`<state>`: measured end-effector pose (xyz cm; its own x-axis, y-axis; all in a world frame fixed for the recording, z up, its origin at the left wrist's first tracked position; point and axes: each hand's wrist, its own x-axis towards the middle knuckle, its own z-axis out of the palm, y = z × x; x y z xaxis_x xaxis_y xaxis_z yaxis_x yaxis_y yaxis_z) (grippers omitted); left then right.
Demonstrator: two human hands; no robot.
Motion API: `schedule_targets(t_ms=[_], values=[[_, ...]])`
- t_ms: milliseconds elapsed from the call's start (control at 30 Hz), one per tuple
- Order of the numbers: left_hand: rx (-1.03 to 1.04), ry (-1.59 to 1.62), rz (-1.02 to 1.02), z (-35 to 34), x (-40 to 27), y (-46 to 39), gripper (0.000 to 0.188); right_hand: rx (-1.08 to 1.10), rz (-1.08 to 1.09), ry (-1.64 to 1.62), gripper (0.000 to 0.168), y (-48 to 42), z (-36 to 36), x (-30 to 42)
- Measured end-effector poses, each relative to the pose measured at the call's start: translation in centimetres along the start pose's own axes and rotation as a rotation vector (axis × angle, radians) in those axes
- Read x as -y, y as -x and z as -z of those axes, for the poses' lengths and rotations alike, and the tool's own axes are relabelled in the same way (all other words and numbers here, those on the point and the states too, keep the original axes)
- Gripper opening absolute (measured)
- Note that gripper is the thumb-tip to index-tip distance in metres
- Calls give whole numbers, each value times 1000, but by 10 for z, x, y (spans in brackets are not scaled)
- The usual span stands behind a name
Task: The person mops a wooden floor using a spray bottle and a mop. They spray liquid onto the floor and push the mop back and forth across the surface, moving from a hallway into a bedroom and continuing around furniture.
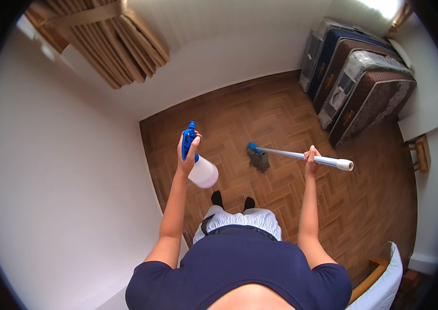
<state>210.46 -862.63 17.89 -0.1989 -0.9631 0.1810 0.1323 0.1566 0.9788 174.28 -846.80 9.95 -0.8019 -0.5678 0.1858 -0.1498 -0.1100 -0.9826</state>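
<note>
My left hand [188, 149] grips the blue trigger head of a spray bottle [204, 173]. Its translucent white body holds a pale pinkish liquid low down, and the nozzle points away from me. My right hand [311, 161] is wrapped around the upper part of a mop's pale handle [329, 161], whose white end cap tilts up to the right. At the handle's far end, a blue socket carries the grey string mop head [258, 159], which rests on the brown herringbone floor [222, 128] ahead of my feet.
Several mattresses [373, 104], some plastic-wrapped, lean upright at the far right. A pleated tan curtain [114, 46] hangs at the upper left. White wall [68, 174] runs close along my left. A wooden stool [421, 154] stands by the right wall; a wood-framed bed edge [373, 277] is behind right.
</note>
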Motion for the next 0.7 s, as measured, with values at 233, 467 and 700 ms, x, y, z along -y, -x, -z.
schedule_targets(t_ms=[233, 467, 700], values=[[170, 150, 809, -68, 26, -16, 20, -59, -11, -78, 37, -9, 35, -13], [68, 110, 904, -102, 62, 3, 16, -50, -5, -117, 35, -33, 71, -21], [28, 3, 898, -110, 101, -30, 13, -78, -28, -207, 35, -84, 76, -19]])
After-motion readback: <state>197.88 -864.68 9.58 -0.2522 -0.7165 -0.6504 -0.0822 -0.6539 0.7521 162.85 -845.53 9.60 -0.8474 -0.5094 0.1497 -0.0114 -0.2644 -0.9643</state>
